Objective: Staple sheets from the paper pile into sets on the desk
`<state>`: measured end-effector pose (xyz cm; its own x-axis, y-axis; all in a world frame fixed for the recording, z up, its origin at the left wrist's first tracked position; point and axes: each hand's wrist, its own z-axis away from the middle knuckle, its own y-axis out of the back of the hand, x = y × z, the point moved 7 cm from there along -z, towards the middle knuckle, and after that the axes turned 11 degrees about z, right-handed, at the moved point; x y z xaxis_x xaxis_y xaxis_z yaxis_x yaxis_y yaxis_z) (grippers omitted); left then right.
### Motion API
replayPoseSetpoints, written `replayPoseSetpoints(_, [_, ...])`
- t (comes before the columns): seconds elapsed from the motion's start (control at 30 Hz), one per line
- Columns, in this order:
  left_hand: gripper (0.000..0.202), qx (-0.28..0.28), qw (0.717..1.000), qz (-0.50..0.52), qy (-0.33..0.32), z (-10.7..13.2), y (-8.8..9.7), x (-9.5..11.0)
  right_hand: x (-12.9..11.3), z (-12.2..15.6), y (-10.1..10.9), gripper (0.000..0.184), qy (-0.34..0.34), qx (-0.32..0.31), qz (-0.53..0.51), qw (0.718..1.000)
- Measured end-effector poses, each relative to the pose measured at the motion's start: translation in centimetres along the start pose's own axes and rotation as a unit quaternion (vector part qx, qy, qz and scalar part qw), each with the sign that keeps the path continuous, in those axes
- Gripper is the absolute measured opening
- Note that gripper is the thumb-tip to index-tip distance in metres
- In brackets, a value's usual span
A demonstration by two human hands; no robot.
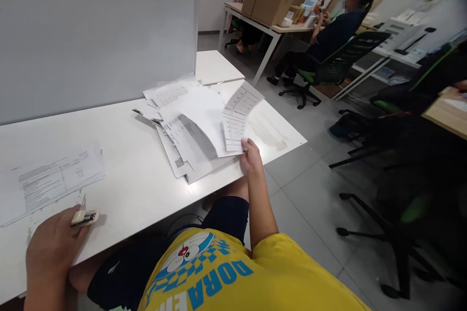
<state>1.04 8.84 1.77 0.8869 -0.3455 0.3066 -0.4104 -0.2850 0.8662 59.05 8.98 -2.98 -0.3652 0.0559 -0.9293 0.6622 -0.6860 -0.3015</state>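
Observation:
My left hand [54, 243] rests near the front edge of the white table, closed around a small cream stapler [85, 217] whose end pokes out past the fingers. Just beyond it lies a flat printed sheet [60, 180] with rows of text. On the right, my right hand [251, 155] pinches the near edge of some printed papers [236, 124], lifted and curling above a messy pile. Beneath and beside them, several loose sheets [175, 129] overlap at odd angles, one with a QR code at its corner.
A grey partition [98, 34] stands along the table's back. The white table [134, 194] ends at a corner to the right. Beyond, a person [337, 34] sits at another desk with stacked cardboard boxes [272, 2]. Office chairs [397, 233] stand on the tiled floor at right.

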Motion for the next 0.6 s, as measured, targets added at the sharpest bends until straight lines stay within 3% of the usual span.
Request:
replayPoseSetpoints(0.13, [0.046,-0.018,0.997,-0.051,-0.063,-0.5,-0.5,0.8,0.4,1.1,-1.2,0.022,0.005,-0.012,0.042,0.999])
replayPoseSetpoints(0.27, [0.049,-0.052,0.993,-0.090,-0.056,-0.9,-0.8,1.1,-1.1,2.3,-1.6,0.026,0.074,0.000,0.197,0.978])
replayPoseSetpoints(0.37, [0.051,-0.061,0.993,-0.094,-0.046,-0.9,-0.7,1.2,-2.4,3.0,-1.8,0.028,0.124,0.012,0.350,0.928])
replayPoseSetpoints(0.47, [0.050,-0.057,0.994,-0.086,-0.031,-0.9,-0.6,1.3,-3.4,3.3,-2.4,0.032,0.173,0.026,0.480,0.859])
replayPoseSetpoints(0.6, [0.042,-0.060,0.995,-0.084,-0.015,-0.8,-0.4,1.6,-4.4,3.7,-5.0,0.031,0.246,0.020,0.560,0.791])
